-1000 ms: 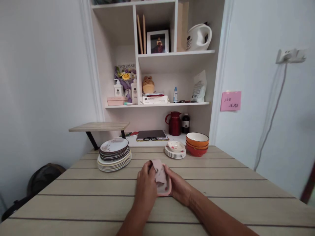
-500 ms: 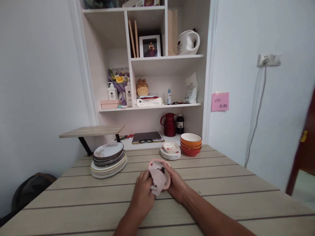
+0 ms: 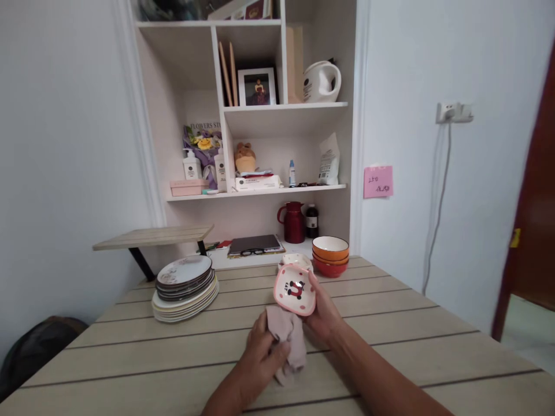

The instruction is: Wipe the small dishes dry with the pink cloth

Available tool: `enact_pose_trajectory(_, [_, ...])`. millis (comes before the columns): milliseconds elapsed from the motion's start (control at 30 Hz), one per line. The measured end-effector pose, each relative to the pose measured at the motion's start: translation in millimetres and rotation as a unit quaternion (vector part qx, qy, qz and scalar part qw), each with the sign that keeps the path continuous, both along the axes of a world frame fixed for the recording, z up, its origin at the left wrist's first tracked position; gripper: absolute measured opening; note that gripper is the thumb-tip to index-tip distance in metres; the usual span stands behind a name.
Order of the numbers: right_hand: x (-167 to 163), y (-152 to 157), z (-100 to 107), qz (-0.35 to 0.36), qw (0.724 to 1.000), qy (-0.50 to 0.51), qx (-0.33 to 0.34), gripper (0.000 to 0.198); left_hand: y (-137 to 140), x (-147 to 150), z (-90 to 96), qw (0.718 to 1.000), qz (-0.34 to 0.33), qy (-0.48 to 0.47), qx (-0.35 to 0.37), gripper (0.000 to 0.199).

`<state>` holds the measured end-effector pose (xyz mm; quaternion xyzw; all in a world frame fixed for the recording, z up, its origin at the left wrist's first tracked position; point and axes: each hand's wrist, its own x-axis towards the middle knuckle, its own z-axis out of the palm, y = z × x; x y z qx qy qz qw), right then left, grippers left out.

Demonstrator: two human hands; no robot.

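Note:
My right hand (image 3: 325, 312) grips the right edge of a small square dish (image 3: 296, 290), white inside with a pink rim, red spots and a dark-and-red cartoon figure. The dish is tilted so its inside faces me, above the table. Just below and left of it, my left hand (image 3: 264, 352) is closed on a greyish-pink cloth (image 3: 288, 335) that hangs down in folds. Behind the held dish, another small white dish (image 3: 297, 262) is partly covered from view.
On the wooden table (image 3: 173, 358), a stack of plates (image 3: 185, 289) stands at the left and stacked orange and red bowls (image 3: 330, 254) at the back right. A raised wooden stand (image 3: 151, 236) is at the back left. Behind are a laptop (image 3: 255, 245) and red jug (image 3: 293, 222).
The cloth has come out of the dish and dropped lower with my left hand. My right hand has raised the dish and moved it slightly right, showing its inside.

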<state>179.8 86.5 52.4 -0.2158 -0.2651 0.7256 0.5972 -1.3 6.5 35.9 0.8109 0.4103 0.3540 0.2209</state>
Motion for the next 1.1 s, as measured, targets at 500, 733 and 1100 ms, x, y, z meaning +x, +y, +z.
enact_pose_trajectory(500, [-13.1, -15.6, 4.0, 0.056, 0.998, 0.026, 0.008, 0.053, 21.5, -14.3, -5.7, 0.888, 0.358, 0.089, 0.273, 0.012])
enact_pose_trajectory(733, [-17.0, -26.4, 9.8, 0.112, 0.993, 0.038, 0.003, 0.054, 10.9, -2.6, 0.3, 0.847, 0.234, 0.146, 0.455, 0.033])
enact_pose_trajectory(1100, [-33.0, -36.0, 0.0, 0.249, 0.968, -0.025, 0.034, 0.065, 23.4, -3.8, -8.0, 0.954, 0.070, 0.151, 0.250, 0.052])
